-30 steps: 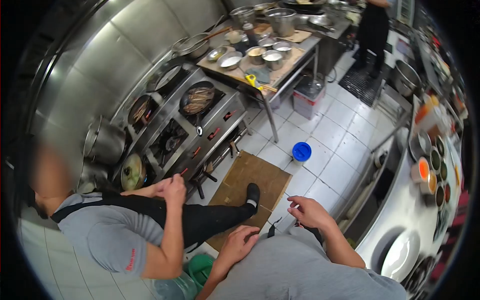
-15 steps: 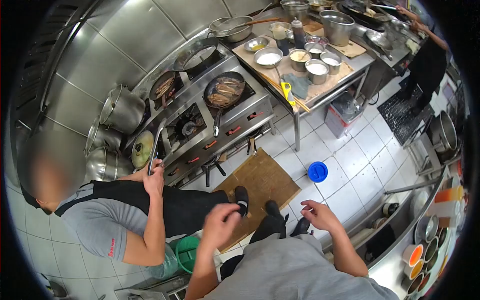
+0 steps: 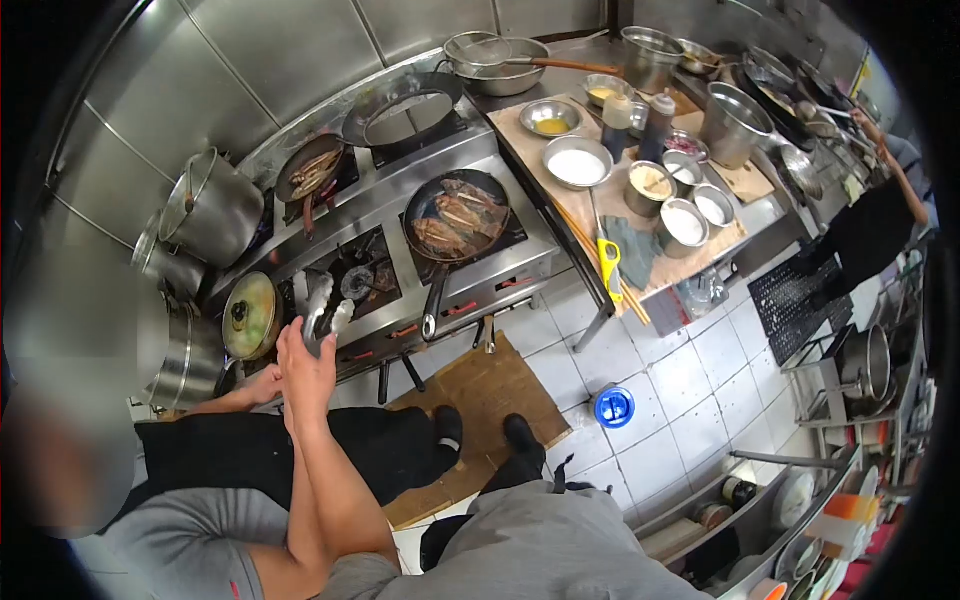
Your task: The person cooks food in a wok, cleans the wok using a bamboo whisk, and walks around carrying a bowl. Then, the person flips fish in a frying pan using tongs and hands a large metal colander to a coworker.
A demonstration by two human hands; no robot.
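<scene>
My left hand is right up at the tongs, next to the co-worker's hand and sort of overlapping their forearm. Honestly can't tell if my fingers are properly gripping or just touching, the handle end is hidden in the tangle. My right hand is out of view, so no clue what those fingers are up to. The tongs stick up and away from me, metal tips spread apart, over the front of the stove between the lidded pan and a burner.

Past that there's a frying pan with browned pieces lying flat in it, handle pointing my way. Behind the burner sits a smaller pan with more browned bits, then a wide black pan at the back, and a tall pot off to the left.

Worktop to the right of the stove is pretty crowded: a bowl of white stuff, a bowl of yellow liquid, two squeeze bottles standing up, a few metal pots, plus something with a yellow handle by a grey cloth near the edge. Down on the tiles there's a blue-lidded tub, and another person over on the far right by more pans
</scene>
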